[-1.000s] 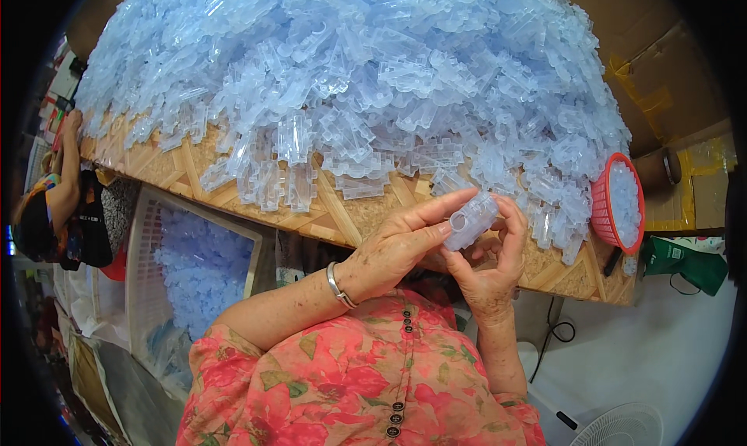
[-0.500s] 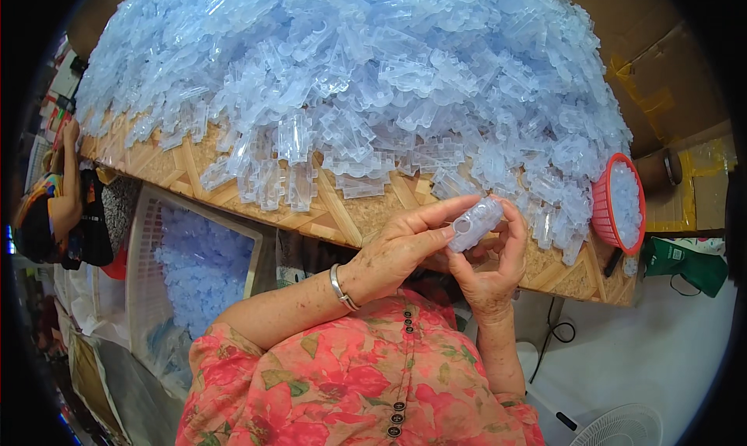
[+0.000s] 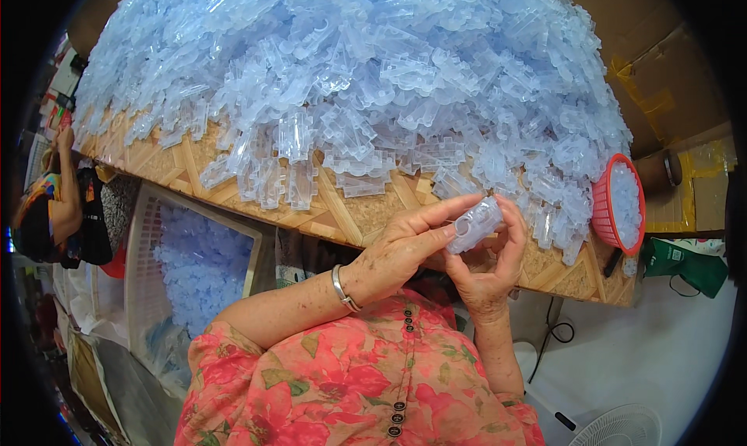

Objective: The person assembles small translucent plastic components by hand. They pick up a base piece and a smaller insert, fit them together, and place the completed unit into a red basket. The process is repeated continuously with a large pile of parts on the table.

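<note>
Between my two hands, just above the table's front edge, is a clear plastic piece point(image 3: 476, 224) with a round hole near one end. My left hand point(image 3: 412, 240) pinches its left end with thumb and fingers. My right hand point(image 3: 494, 263) grips the right side, thumb below and fingertips on the upper end. Beyond the hands, a great heap of similar translucent bluish plastic pieces point(image 3: 373, 80) covers most of the table. Several loose ones lie along the front of the wooden table point(image 3: 342, 205), close to my hands.
A red basket point(image 3: 603, 205) with small clear parts stands at the table's right end, a green bag point(image 3: 681, 263) beyond it. Below the table at left is a pale crate point(image 3: 140, 267) of bluish pieces. Another person point(image 3: 54, 205) is at far left. A white fan point(image 3: 622, 426) sits lower right.
Both hands keep hold of the clear plastic piece, which has turned very slightly. At far left the other person's arm has shifted a little.
</note>
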A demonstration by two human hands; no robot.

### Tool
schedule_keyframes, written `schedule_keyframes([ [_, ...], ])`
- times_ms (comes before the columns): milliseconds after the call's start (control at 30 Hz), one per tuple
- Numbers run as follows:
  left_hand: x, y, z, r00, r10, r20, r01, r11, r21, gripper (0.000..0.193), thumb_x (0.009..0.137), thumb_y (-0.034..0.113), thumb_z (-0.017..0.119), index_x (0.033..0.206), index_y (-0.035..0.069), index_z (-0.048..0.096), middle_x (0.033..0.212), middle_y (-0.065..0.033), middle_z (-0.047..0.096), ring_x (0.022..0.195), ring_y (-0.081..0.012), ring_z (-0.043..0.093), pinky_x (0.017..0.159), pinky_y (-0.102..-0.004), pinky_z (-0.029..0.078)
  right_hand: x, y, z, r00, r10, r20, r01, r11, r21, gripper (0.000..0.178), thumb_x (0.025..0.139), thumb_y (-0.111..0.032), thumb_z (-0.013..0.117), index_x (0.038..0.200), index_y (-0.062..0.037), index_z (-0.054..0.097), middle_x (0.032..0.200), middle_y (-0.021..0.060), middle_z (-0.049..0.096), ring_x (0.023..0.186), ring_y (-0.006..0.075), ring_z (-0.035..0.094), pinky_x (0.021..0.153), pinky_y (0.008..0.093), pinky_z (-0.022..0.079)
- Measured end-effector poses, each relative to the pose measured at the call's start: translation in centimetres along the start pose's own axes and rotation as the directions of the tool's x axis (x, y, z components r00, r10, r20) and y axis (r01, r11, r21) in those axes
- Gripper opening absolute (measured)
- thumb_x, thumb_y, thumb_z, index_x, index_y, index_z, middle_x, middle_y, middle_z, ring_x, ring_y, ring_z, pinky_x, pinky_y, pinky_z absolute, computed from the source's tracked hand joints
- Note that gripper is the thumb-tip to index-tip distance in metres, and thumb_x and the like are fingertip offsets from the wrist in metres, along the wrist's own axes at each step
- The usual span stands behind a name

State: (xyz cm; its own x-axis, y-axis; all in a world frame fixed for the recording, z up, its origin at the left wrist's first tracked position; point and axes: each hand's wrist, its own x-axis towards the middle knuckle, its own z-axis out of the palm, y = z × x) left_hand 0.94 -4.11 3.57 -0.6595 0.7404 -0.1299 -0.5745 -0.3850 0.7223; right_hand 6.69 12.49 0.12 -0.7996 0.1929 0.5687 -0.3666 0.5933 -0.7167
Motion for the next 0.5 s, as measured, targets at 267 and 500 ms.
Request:
schedule_keyframes([
  [267, -0.38, 0.42, -0.13, 0.999, 0.037, 0.010, -0.038, 0.990, 0.138, 0.049, 0.107, 0.016, 0.050, 0.155, 0.007, 0.044, 0.139, -0.0027, 0.058, 0.117, -0.0097, 0.058, 0.095, -0.0268, 0.052, -0.13, -0.07, -0.19, 0.998, 0.059, 0.028, -0.058, 0.997, -0.044, 0.085, 0.070, -0.007, 0.087, 0.142, -0.0050, 0.043, 0.143, 0.0165, 0.051, 0.112, 0.0221, 0.062, 0.080, 0.0291, 0.056],
  [500, -0.33, -0.43, -0.16, 0.996, 0.093, -0.016, -0.089, 0.983, 0.158, 0.048, 0.107, 0.015, 0.050, 0.154, 0.006, 0.044, 0.138, -0.0043, 0.058, 0.116, -0.0101, 0.059, 0.094, -0.0271, 0.052, -0.32, -0.12, 0.55, 0.987, 0.158, 0.010, -0.158, 0.980, 0.123, 0.084, 0.070, -0.006, 0.086, 0.141, -0.0049, 0.042, 0.142, 0.0170, 0.052, 0.116, 0.0232, 0.061, 0.083, 0.0301, 0.057],
])
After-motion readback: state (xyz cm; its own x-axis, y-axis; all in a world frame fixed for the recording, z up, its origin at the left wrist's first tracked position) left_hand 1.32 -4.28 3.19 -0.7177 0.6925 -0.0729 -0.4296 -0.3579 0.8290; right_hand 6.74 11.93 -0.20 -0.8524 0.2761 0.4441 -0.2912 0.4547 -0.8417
